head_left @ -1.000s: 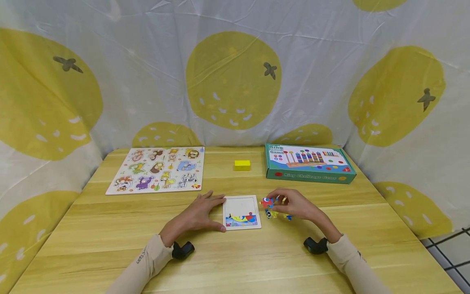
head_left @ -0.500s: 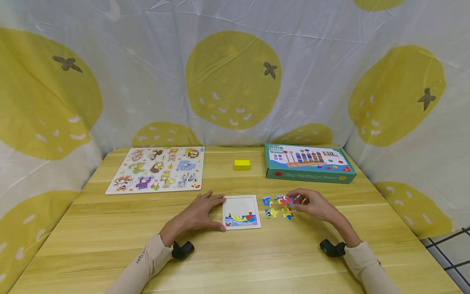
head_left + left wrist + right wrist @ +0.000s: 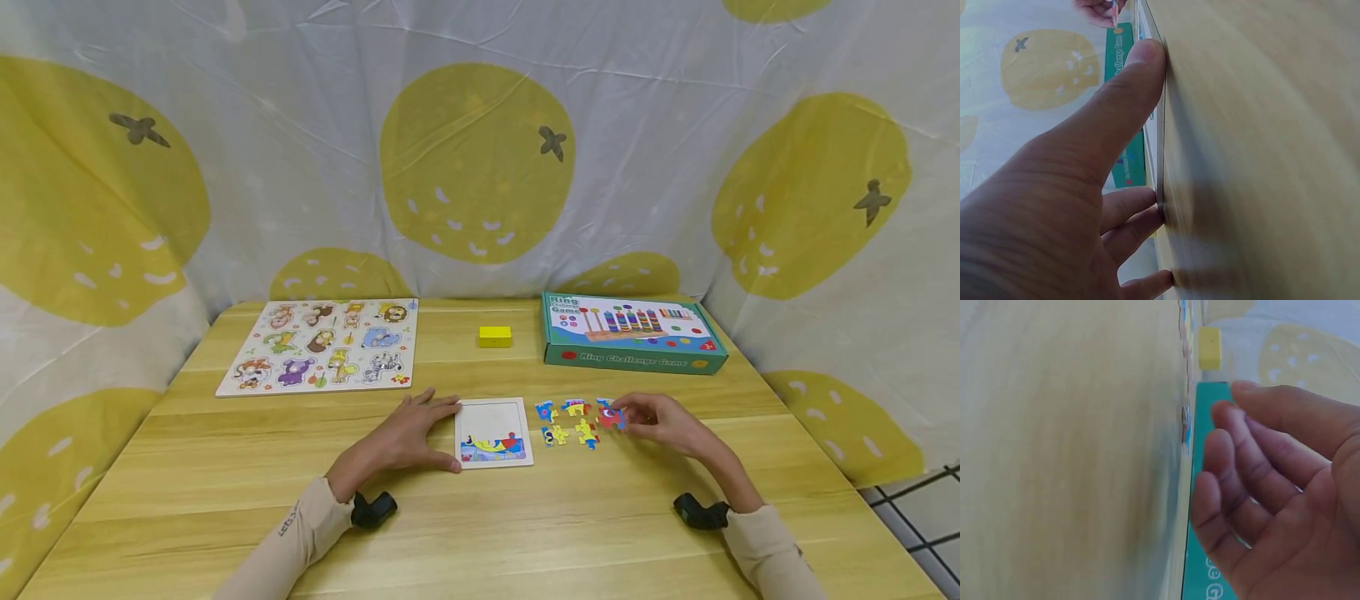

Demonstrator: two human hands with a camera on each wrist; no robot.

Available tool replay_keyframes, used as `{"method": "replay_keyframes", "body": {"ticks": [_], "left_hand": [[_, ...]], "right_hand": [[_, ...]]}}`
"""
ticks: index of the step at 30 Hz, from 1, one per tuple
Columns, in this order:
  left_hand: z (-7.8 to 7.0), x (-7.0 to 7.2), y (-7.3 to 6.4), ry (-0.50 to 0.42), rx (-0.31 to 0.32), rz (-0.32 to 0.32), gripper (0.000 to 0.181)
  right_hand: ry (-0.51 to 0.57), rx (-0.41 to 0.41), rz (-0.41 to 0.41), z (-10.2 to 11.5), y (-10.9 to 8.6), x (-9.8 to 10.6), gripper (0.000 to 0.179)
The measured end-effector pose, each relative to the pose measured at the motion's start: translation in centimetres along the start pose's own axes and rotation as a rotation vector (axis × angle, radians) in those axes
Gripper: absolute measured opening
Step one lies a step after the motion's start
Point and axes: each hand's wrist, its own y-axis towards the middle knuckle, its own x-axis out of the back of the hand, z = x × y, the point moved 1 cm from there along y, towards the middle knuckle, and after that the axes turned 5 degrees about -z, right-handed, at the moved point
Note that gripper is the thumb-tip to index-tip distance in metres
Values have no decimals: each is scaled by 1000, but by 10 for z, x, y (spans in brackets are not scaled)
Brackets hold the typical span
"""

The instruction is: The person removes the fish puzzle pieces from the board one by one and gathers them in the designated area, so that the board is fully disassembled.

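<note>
My left hand point(image 3: 408, 432) rests on the table, its fingers and thumb straight against the left edge of a small white-framed jigsaw board point(image 3: 491, 417). Pieces of a colourful picture fill the lower part of that board. To its right, my right hand point(image 3: 660, 421) pinches a red and blue jigsaw piece point(image 3: 611, 415) by its right side. The fingers largely hide this piece in the right wrist view. Several loose jigsaw pieces lie between board and hand, among them a yellow one point(image 3: 586, 433) and a blue one point(image 3: 545, 411).
An animal puzzle board point(image 3: 322, 346) lies at the back left. A yellow block point(image 3: 495, 337) stands behind the jigsaw board. At the back right lies a green ring game box point(image 3: 633, 335). A patterned curtain point(image 3: 476, 167) hangs along the table's back edge.
My right hand has moved right, away from the board, taking the red and blue jigsaw piece with it. More loose pieces show where it was. The left hand has stayed put.
</note>
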Motion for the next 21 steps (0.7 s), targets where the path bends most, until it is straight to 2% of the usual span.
{"method": "replay_keyframes", "body": {"ticks": [8,15,21], "left_hand": [[1,-1,0,2,0,0,91],[1,-1,0,2,-4,1,92],[2,-1,1,6,-3,-1,92]], "right_hand": [[34,-62,64,-9,-4,2,30],[72,-42,112,-12,-6,2,27],[62,-44,112,-12,-5,0,27]]}}
